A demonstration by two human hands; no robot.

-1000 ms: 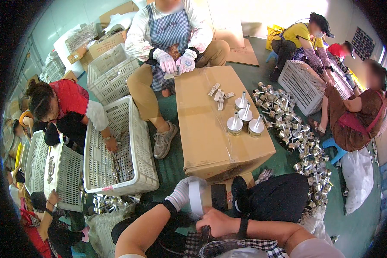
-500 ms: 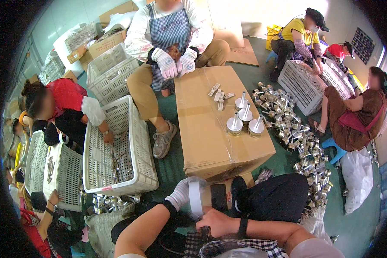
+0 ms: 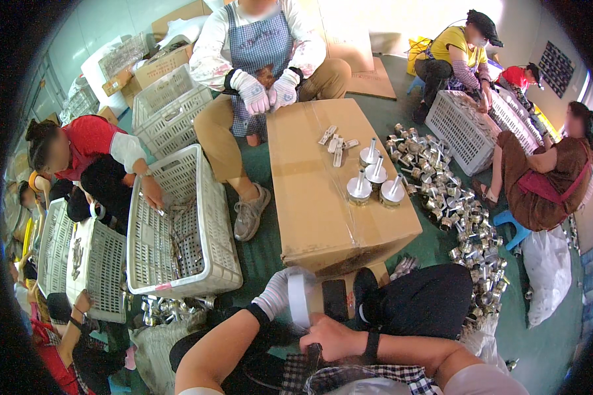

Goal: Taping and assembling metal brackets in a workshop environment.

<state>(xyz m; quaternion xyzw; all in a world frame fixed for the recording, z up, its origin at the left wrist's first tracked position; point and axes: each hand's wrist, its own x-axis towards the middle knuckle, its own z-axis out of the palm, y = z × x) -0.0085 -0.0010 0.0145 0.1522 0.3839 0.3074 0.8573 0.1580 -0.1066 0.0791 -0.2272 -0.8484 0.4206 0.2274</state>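
A white ring-shaped roll, like a roll of tape [image 3: 298,301], is held upright just in front of the cardboard box [image 3: 313,217]. My left hand [image 3: 274,295], in a pale knit glove, wraps round its left side. At its lower right edge, my bare right hand [image 3: 333,337] has curled fingers, the thumb against the roll; its fingertips are partly hidden. On the box top stand several round silver metal parts with upright stems [image 3: 376,174]. A cluster of small flat metal pieces [image 3: 337,143] lies behind them.
Across the box sits a gloved co-worker [image 3: 260,92]. A long heap of stemmed metal parts [image 3: 468,224] covers the floor at right. White plastic crates [image 3: 227,266] stand at left, where another co-worker [image 3: 89,151] reaches in. A dark phone [image 3: 335,299] lies near my knee.
My hands and the roll stay almost still. The co-worker at left has lifted a hand slightly inside the crate and shifted a little.
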